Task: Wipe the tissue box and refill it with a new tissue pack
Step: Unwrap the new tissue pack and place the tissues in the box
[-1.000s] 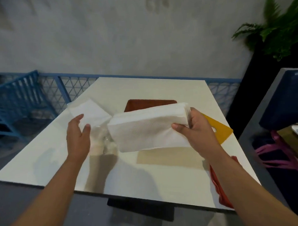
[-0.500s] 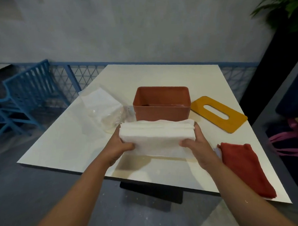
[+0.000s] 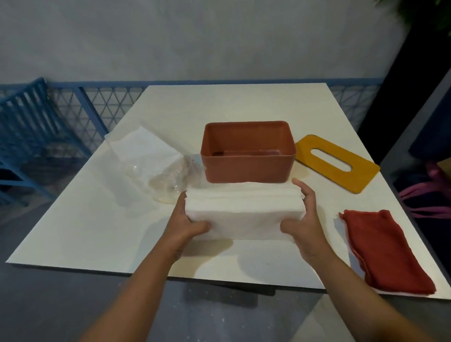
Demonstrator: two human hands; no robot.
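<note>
- Gripping the white tissue stack [image 3: 243, 211] at both ends: left hand [image 3: 181, 224] clamped on its 9 o'clock end, right hand [image 3: 302, 219] on its 3 o'clock end.
- Held low over the worktop [image 3: 92, 223], at 6 o'clock of the open, empty terracotta tissue box [image 3: 245, 170].
- Lying around the box: yellow slotted lid [image 3: 361, 172] at 3 o'clock, crumpled clear wrapper [image 3: 151, 158] at 9 o'clock, red cloth [image 3: 385, 251] at 4 o'clock.

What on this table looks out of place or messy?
The yellow lid lies askew beside the open brown box, and a crumpled clear wrapper sits left of it. Nothing looks spilled or damaged; the held tissue stack suggests a refill.
</note>
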